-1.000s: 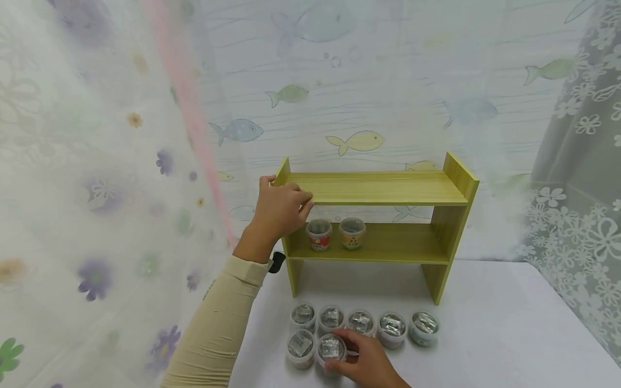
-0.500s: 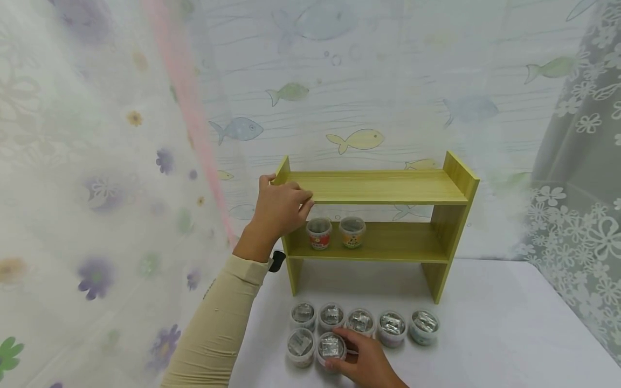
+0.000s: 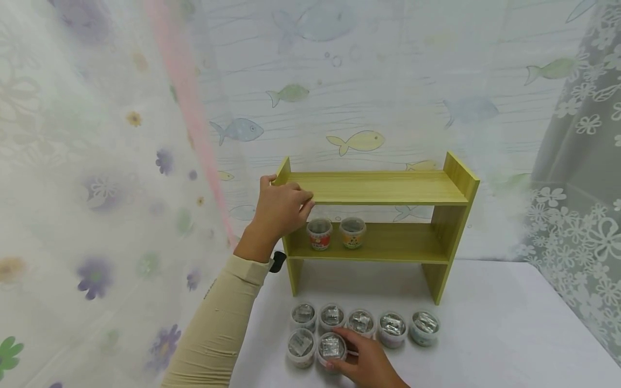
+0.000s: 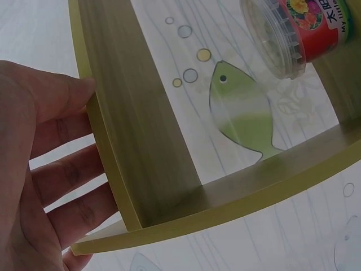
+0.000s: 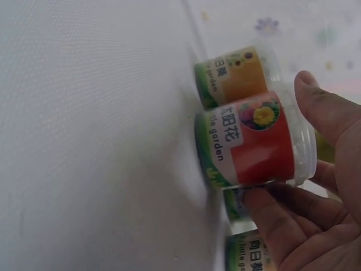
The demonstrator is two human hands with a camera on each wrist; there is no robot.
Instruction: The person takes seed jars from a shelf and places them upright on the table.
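Observation:
In the head view my left hand [image 3: 281, 207] holds the upper left corner of a yellow-green wooden shelf [image 3: 375, 188]. Its thumb meets the board's front edge in the left wrist view, the other fingers reaching over the board. My right hand [image 3: 366, 361] grips a clear plastic cup [image 3: 332, 347] at the table's front, thumb and fingers on opposite sides. Silvery packets show inside from above. The right wrist view shows this cup's red flower label [image 5: 262, 152] reading "little garden". Two similar cups, one red-labelled [image 3: 319, 235] and one orange-labelled [image 3: 352, 234], stand on the middle shelf.
Left of the gripped cup stands another cup [image 3: 301, 347]. Behind them several more cups form a row, ending with one at the right [image 3: 424, 327]. All stand on a white-covered table [image 3: 509, 323]. A fish-patterned curtain [image 3: 388, 81] hangs behind the shelf.

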